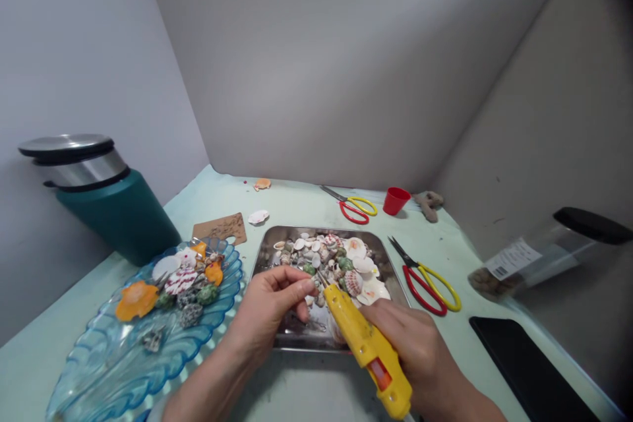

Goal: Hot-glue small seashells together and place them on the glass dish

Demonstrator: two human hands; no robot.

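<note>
My right hand (410,336) is wrapped round a yellow glue gun (363,336), its nozzle pointing up and left. Close to the nozzle tip, my left hand (279,297) has thumb and fingers pinched together; whatever they hold is too small or hidden to name. Both hands are over the near part of a metal tray (271,237). Many seashells (353,282) lie in the tray, white, striped, pinkish and green. The hands and the glue gun cover part of them.
Left, a blue scalloped dish (113,359) holds orange, white and dark shells; a teal bottle (119,211) stands behind it. Two pairs of scissors (430,287), a red cup (396,200), a clear jar (539,260) and a black phone-like slab (529,362) lie or stand around the tray.
</note>
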